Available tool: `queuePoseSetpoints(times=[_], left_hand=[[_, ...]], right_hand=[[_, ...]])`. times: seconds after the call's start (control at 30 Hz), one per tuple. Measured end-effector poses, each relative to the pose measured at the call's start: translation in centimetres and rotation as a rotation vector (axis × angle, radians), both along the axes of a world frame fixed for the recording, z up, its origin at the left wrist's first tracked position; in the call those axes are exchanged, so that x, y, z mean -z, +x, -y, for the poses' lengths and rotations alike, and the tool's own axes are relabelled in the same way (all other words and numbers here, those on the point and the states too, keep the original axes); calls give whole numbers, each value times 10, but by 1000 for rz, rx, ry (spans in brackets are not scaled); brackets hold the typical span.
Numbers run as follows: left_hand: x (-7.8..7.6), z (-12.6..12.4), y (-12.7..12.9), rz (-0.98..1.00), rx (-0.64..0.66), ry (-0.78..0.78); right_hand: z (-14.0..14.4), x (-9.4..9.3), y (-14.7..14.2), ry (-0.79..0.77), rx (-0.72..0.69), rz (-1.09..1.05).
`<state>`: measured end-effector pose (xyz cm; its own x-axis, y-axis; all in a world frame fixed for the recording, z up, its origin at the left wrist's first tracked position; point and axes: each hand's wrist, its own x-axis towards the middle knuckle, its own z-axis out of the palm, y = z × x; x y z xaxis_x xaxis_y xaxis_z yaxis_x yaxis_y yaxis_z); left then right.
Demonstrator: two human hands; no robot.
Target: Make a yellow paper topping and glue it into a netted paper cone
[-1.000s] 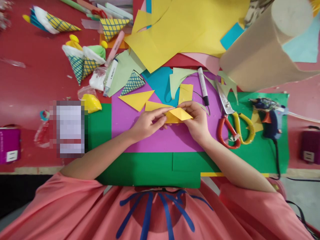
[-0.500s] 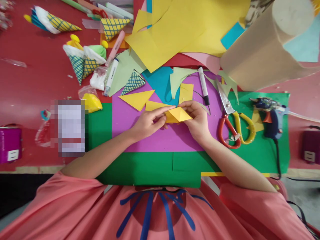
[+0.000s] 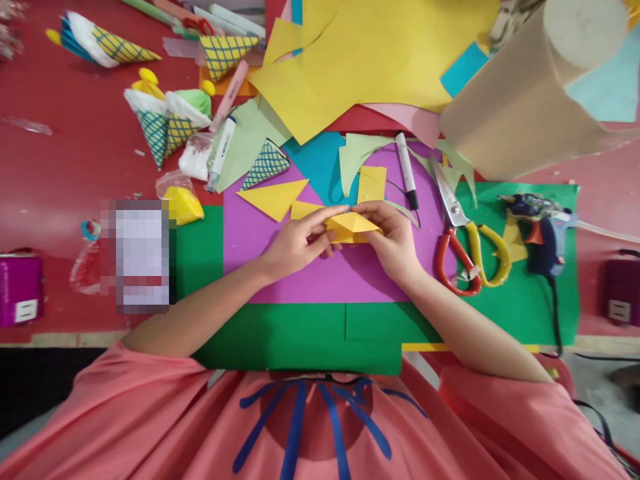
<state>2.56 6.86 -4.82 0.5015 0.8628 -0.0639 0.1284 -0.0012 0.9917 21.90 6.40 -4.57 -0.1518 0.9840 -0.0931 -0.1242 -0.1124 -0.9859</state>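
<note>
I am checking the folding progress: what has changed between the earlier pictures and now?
The yellow paper piece looks flatter and narrower now, its upper flap pressed lower. Both the left hand and the right hand still pinch it, almost in the same place above the purple sheet. The scissors and glue gun have not moved.

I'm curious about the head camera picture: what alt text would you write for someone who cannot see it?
Seen from above, a person's left hand and right hand pinch a small folded yellow paper piece over a purple sheet on a red table. Red-and-yellow scissors, a blue glue gun, a black marker and patterned paper cones lie around them.
</note>
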Motion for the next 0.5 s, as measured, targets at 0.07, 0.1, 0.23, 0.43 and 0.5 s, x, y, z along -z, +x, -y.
queuePoseSetpoints(times=[0.07, 0.1, 0.23, 0.43, 0.5], left_hand=[[0, 1, -1, -11, -2, 4], [-1, 1, -1, -19, -4, 4], [-2, 1, -3, -55, -10, 13], [-4, -1, -2, -136, -40, 116], [-4, 0, -1, -146, -98, 176]], right_hand=[[0, -1, 0, 9, 8, 18], [0, -1, 0, 17, 12, 25], [2, -1, -1, 35, -17, 33], [8, 2, -4, 113, -118, 137], [9, 2, -5, 172, -113, 180]])
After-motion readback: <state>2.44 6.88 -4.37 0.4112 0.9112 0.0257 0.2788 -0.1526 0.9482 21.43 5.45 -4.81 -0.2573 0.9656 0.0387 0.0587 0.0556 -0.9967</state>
